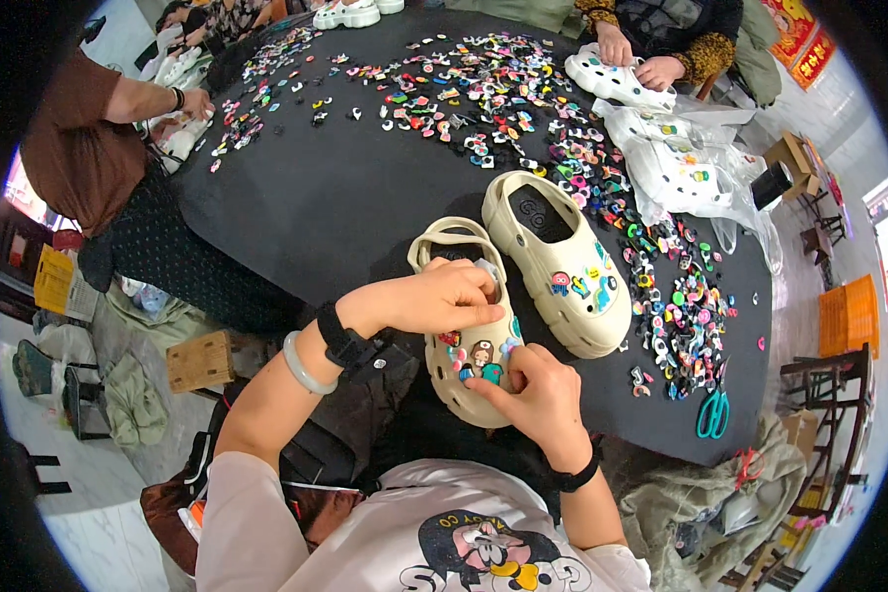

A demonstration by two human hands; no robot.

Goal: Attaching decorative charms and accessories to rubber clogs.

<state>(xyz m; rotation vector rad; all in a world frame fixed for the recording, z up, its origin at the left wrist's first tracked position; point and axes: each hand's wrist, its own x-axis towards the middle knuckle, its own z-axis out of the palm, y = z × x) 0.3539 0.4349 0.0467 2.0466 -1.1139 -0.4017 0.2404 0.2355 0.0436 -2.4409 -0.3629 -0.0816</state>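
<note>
The held beige foam clog lies toe toward the body at the black tabletop's near side, left hand grasping its opening's rim, right hand, closure unclear, nearer the toe.

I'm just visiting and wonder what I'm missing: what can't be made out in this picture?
All in the head view:
- Fingertips of the left hand: hidden by the hand itself and the nearer beige clog.
- Curled fingertips of the right hand: hidden behind that hand.
- Pair of white clogs: cut off by the top edge.
- Designs on many scattered charms: too small.
</note>
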